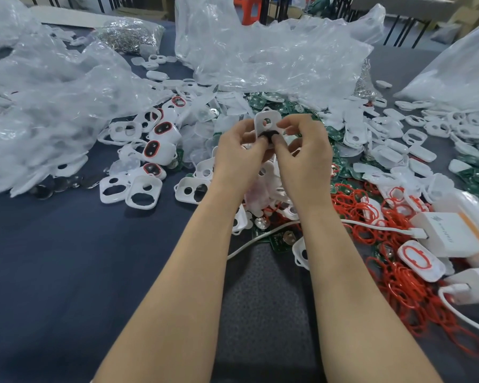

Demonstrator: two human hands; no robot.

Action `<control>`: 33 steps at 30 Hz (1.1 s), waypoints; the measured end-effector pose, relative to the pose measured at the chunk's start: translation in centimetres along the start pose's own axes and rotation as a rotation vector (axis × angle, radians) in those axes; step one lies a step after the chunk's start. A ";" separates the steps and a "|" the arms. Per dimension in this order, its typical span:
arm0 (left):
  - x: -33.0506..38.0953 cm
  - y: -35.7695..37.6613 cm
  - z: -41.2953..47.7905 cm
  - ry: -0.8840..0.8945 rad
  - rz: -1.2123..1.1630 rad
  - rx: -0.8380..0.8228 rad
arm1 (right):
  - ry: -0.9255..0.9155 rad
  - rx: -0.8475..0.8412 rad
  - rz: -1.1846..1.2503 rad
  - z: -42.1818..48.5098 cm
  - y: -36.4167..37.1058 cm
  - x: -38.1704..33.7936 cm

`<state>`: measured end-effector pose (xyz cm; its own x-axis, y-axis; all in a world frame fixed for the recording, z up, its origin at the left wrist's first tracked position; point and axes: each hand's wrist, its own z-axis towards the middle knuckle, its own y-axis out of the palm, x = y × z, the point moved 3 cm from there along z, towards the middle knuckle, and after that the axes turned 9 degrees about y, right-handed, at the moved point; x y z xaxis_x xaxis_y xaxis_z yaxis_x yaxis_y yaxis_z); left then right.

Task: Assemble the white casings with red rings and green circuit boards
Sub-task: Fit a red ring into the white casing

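Observation:
A white casing with a small round hole and a larger dark opening is held upright above the table, between both hands. My left hand grips its lower left edge, and my right hand pinches its right side. Both thumbs press at the dark lower opening. Loose red rings lie in a heap at the right. Green circuit boards are scattered behind and right of my hands. Several casings fitted with red rings lie at the left.
Crumpled clear plastic bags cover the back and left of the dark table. Empty white casings lie around. A white charger box with a cable sits at the right. A casing with a red ring lies near it.

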<state>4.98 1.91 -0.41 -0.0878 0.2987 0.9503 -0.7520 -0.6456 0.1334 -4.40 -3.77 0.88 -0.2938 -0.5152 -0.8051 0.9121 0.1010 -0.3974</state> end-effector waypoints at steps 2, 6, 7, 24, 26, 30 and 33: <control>-0.2 -0.1 0.1 0.006 0.053 0.005 | -0.025 -0.029 -0.052 -0.1 0.1 0.0; -0.3 -0.3 0.1 -0.038 -0.021 0.054 | -0.037 -0.057 -0.074 -0.2 0.2 -0.1; -0.2 -0.3 0.1 -0.064 -0.079 0.061 | -0.038 -0.057 -0.068 -0.2 0.2 -0.1; 0.4 -0.7 0.0 -0.073 -0.149 0.203 | -0.216 0.093 0.090 -0.5 -0.8 -1.2; 0.6 -0.5 -0.1 -0.084 -0.196 0.179 | -0.218 0.092 0.084 -0.5 -0.7 -1.2; 0.6 -0.2 -0.2 -0.108 -0.209 0.127 | -0.180 0.108 0.107 -0.6 -0.7 -1.2; 0.4 -0.2 -0.1 -0.090 -0.123 0.106 | -0.059 0.097 0.147 -0.2 -0.7 -0.8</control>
<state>4.99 2.21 -0.09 0.0627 0.3190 0.9457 -0.6799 -0.6800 0.2745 -4.84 -3.27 1.76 -0.1409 -0.5506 -0.8228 0.9680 0.0979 -0.2312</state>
